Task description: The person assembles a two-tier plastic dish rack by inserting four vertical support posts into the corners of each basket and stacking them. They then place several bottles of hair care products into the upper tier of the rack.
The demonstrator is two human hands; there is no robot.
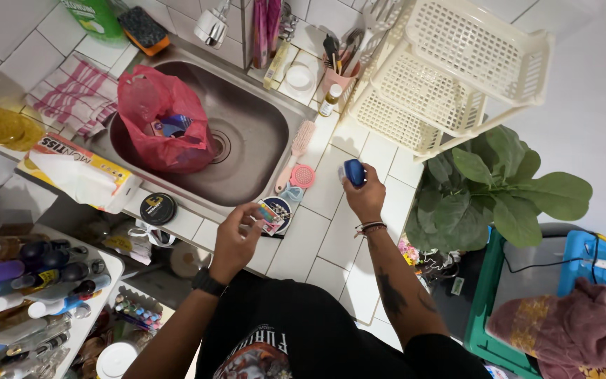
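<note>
My right hand is closed around a small blue object above the white tiled counter. My left hand pinches a small colourful packet over a round dark tin at the sink's front corner. A pink hairbrush and a small round pink brush lie just beyond it. The steel sink holds a red plastic bag with items inside.
A cream plastic rack leans at the counter's back right, above a leafy plant. A tissue box, a black round tin and a striped cloth sit left of the sink. Several bottles crowd a white shelf at lower left.
</note>
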